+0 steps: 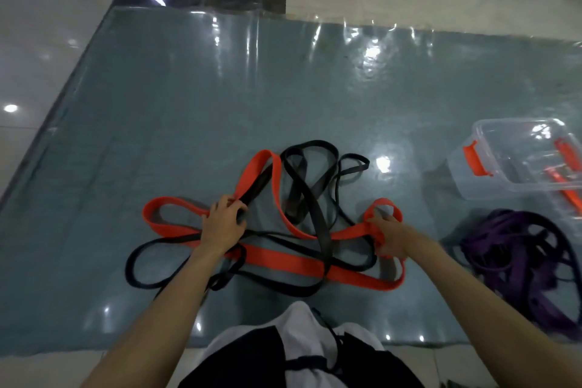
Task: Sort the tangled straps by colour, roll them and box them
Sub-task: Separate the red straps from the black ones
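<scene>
Orange strap (285,263) and black straps (310,186) lie knotted together at the mat's (157,104) centre. The left hand (222,225) pinches a black loop at about 9 o'clock in the tangle; the right hand (389,238) grips a bunched orange loop at 3 o'clock, the two hands well apart. Best, probably, to draw the orange out slowly sideways while the left pins the black. Purple straps (516,249) wait at 4 o'clock, the clear box (491,179) at 2.

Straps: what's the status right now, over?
Left hand and right hand both grip orange strap. Black straps still tangled across it. Box waiting, right.
</scene>
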